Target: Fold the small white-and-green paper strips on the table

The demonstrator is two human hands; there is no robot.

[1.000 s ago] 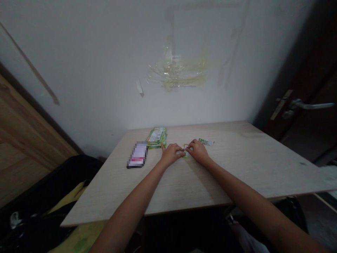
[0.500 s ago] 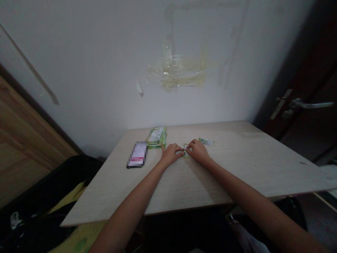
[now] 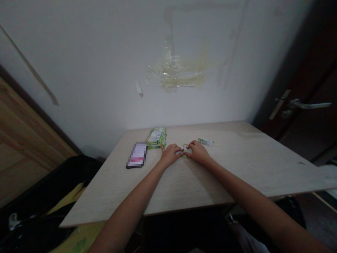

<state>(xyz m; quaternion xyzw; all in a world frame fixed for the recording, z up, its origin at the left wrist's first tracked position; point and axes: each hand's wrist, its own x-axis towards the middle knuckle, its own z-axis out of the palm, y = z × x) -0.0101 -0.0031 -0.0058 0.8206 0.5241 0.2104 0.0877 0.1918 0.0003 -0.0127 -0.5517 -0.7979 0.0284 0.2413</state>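
Between my hands, over the middle of the table (image 3: 226,179), is a small green-and-white printed wrapper (image 3: 185,147), partly hidden by fingers. My left hand (image 3: 171,153) pinches its left side with thumb and fingertips. From the other side my right hand (image 3: 198,151) grips it, fingers bent and thumb pressed in. Beyond my left hand lies a stack of flat green-and-white packets (image 3: 157,137). Just past my right hand rests a small green-and-white strip (image 3: 206,142), which looks like a folded wrapper.
A phone (image 3: 137,154) with a blurred screen lies left of my left hand, against the packets. The table's back edge meets a wall (image 3: 105,88) with old tape on it. A dark door (image 3: 302,112) with a metal handle stands at right, and black bags (image 3: 60,182) at left.
My hands stay in nearly the same place. Their fingertips have shifted slightly on the small wrapper, which shows a little differently between them.
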